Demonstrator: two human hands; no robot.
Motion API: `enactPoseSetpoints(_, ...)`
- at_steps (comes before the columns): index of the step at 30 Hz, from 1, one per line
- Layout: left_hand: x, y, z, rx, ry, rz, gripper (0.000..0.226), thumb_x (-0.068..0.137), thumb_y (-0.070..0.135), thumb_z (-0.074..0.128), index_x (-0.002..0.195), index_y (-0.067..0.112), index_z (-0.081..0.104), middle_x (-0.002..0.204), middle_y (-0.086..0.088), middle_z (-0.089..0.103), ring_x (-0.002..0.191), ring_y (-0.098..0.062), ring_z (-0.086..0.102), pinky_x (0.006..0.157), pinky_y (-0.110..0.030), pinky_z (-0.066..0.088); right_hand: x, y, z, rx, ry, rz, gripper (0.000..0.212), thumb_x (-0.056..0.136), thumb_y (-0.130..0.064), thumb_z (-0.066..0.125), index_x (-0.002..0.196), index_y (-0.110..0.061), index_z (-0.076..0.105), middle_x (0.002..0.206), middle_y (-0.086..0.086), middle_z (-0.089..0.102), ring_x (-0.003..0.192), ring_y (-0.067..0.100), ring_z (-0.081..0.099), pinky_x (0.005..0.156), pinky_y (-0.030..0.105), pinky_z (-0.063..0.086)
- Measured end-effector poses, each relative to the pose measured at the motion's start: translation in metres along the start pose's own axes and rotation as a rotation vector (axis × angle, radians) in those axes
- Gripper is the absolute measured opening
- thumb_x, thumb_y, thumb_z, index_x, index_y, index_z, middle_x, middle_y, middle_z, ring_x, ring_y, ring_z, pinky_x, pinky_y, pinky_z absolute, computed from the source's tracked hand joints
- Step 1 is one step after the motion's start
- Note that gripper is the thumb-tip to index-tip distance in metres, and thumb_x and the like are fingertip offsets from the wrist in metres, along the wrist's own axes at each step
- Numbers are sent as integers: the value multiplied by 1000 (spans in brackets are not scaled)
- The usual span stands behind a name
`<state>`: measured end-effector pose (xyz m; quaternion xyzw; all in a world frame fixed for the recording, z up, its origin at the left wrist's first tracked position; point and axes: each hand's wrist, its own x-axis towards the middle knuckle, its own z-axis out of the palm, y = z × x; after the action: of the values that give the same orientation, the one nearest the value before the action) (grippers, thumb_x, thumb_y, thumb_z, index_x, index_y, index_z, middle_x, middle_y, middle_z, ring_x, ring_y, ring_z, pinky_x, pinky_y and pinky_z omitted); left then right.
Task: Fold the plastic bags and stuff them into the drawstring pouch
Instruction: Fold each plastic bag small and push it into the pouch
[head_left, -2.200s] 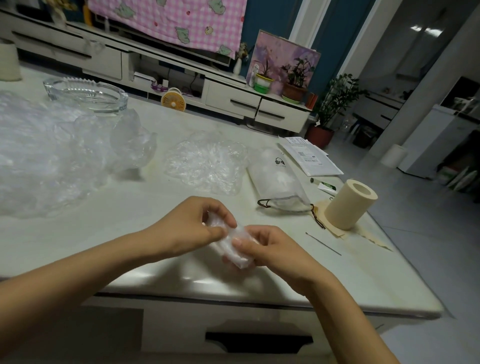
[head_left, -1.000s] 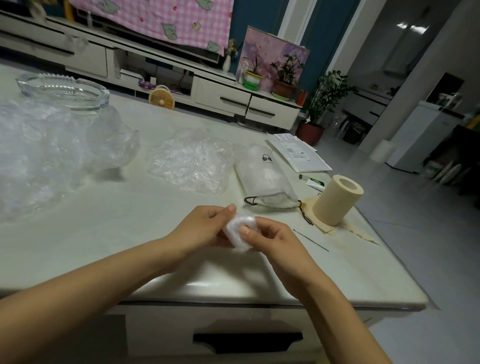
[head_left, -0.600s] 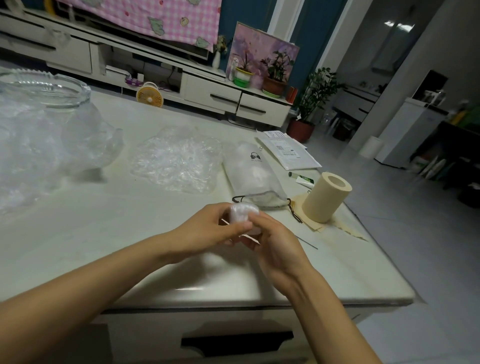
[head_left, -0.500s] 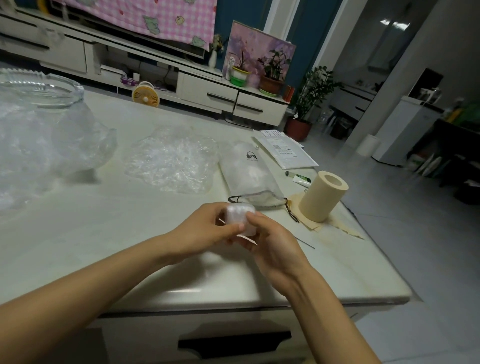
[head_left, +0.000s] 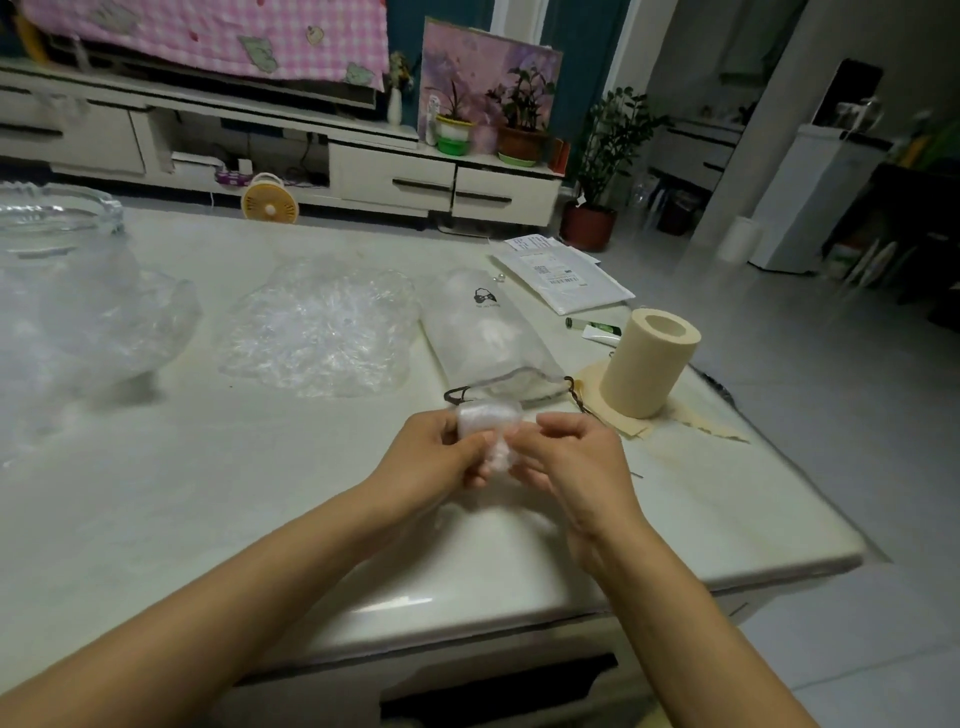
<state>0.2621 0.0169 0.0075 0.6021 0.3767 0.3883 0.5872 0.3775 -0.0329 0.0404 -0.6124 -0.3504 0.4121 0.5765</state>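
Just black logo (head_left: 485, 296) on pouch (head_left: 491, 345)

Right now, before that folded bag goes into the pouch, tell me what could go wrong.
1. The folded bag is only pinched between the left hand and right hand; releasing either may let the springy plastic unfold.
2. The drawstring pouch lies flat, its mouth barely open, so stuffing probably needs a free hand.
3. The paper roll stands close beside that mouth and could get knocked.
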Motion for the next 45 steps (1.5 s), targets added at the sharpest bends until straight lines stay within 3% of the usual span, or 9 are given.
enactPoseSetpoints(4, 5, 2, 1, 92, -55, 41, 20, 94, 3, 51, 102, -10, 63, 61, -4, 54, 46, -2, 47, 48, -12, 39, 10, 2, -7, 38, -164, 54, 28, 81, 3, 66, 105, -9, 60, 88, 7, 66, 74, 15, 64, 64, 24, 54)
enactPoseSetpoints(10, 15, 7, 2, 546, -110, 255, 20, 93, 19, 55, 83, 36, 56, 84, 6, 61, 68, -4, 54, 67, -18, 44, 19, 5, -14, 59, -112, 44, 14, 81, 5, 65, 78, -8, 65, 58, -4, 62, 52, 4, 58, 47, 14, 44)
enactPoseSetpoints(15, 26, -7, -5, 1098, 175, 669, 45, 87, 47, 42, 102, 11, 63, 115, -10, 54, 105, -23, 45, 86, -31, 36, 22, 5, -24, 124, -103, 31, 13, 84, 0, 64, 77, -10, 64, 58, -5, 57, 49, 1, 52, 56, 16, 44)
enactPoseSetpoints(22, 46, -37, -18, 1336, 132, 563, 61, 98, 49, 19, 111, 9, 64, 137, -15, 51, 123, -33, 39, 98, -38, 22, 32, 10, -34, 21, 101, -57, 13, 80, 0, 70, 86, -8, 62, 70, 3, 59, 60, 9, 54, 52, 11, 44)
enactPoseSetpoints(28, 37, -17, -15, 1040, 141, 656, 47, 96, 32, 32, 128, 6, 54, 142, -7, 45, 118, -19, 36, 101, -21, 24, 41, 9, -20, -418, 202, -428, 21, 69, -18, 82, 65, -24, 62, 91, -7, 54, 88, 8, 50, 80, 18, 41)
enactPoseSetpoints(33, 13, -14, -12, 861, 37, 693, 44, 97, 33, 32, 140, 20, 37, 145, 8, 34, 130, -2, 31, 107, -6, 16, 57, 8, -6, -629, 238, -793, 12, 66, -9, 81, 67, -12, 69, 124, 6, 60, 116, 22, 49, 97, 24, 31)
enactPoseSetpoints(36, 6, -18, -21, 816, 29, 654, 45, 96, 39, 28, 140, 28, 30, 147, 17, 27, 133, 12, 22, 107, -5, 15, 61, 17, 7, -620, 144, -860, 27, 67, 5, 72, 73, -14, 54, 107, 12, 67, 97, 30, 64, 81, 41, 50)
enactPoseSetpoints(40, 1, -18, -22, 793, -34, 623, 48, 95, 36, 28, 141, 25, 35, 148, 12, 33, 134, 8, 25, 109, -8, 17, 73, 24, 15, -787, 144, -938, 54, 63, 4, 74, 103, -13, 42, 85, 8, 62, 68, 28, 60, 58, 25, 39)
enactPoseSetpoints(45, -4, -24, -17, 801, -64, 567, 51, 92, 35, 28, 142, 23, 32, 149, 9, 29, 132, 2, 26, 108, -6, 12, 84, 29, 39, -1063, 288, -926, 38, 49, 13, 72, 74, -8, 53, 63, 7, 55, 45, 27, 52, 46, 20, 22)
